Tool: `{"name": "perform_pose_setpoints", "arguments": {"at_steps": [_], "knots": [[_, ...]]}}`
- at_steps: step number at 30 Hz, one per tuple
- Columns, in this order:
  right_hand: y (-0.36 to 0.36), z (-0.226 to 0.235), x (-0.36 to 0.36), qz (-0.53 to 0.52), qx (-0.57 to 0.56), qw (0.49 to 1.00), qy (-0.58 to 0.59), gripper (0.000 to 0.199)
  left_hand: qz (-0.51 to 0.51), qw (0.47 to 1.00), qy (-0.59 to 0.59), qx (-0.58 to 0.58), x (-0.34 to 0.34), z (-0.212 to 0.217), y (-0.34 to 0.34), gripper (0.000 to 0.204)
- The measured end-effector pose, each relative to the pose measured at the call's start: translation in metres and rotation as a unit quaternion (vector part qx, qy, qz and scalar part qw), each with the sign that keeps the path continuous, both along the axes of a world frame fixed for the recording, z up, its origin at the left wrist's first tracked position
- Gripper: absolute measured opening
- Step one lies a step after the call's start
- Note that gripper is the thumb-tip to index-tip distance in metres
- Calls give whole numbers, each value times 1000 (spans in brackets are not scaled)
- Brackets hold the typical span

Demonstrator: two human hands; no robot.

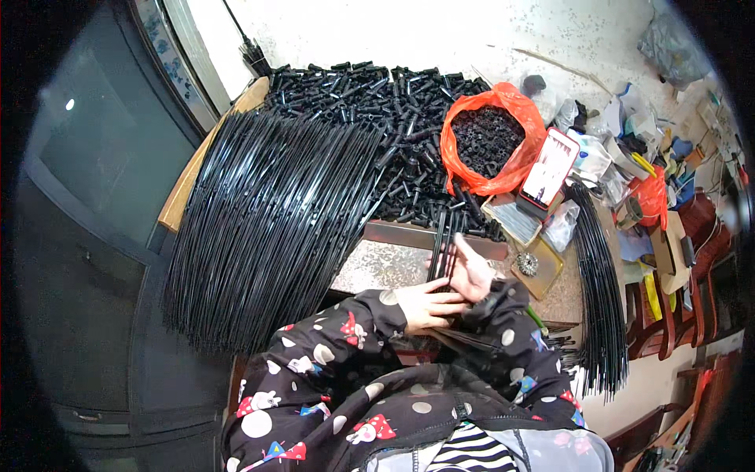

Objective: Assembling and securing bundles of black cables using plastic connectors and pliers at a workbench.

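And the left hand has thin black rods held against the right hand — that palm open, thumb out! The rods cross the metal strip toward heaped black tubes, a red-orange plastic bag beyond, a huge rod sheaf left.

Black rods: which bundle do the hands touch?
The small bundle in the middle, between the left hand and the right hand; the wide pile at left and the long bundle at right touch neither.

A speckled table carries black rods (some overhanging it), black tubes, a red bag and a tray.
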State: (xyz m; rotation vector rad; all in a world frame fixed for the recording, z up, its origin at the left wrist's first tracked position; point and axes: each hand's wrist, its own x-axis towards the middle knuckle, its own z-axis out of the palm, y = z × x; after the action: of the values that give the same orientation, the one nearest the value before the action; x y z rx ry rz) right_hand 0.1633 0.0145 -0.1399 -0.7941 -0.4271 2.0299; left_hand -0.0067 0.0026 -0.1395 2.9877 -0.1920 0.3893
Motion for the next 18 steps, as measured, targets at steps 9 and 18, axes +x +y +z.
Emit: {"name": "perform_pose_setpoints", "arguments": {"at_steps": [9, 18], "knots": [[10, 38, 20, -327, 331, 763, -448, 47, 10, 999, -29, -43, 18, -2, 12, 47], [-89, 101, -1, 108, 360, 849, -371, 20, 69, 947, 50, -310, 19, 31, 11, 50]]}}
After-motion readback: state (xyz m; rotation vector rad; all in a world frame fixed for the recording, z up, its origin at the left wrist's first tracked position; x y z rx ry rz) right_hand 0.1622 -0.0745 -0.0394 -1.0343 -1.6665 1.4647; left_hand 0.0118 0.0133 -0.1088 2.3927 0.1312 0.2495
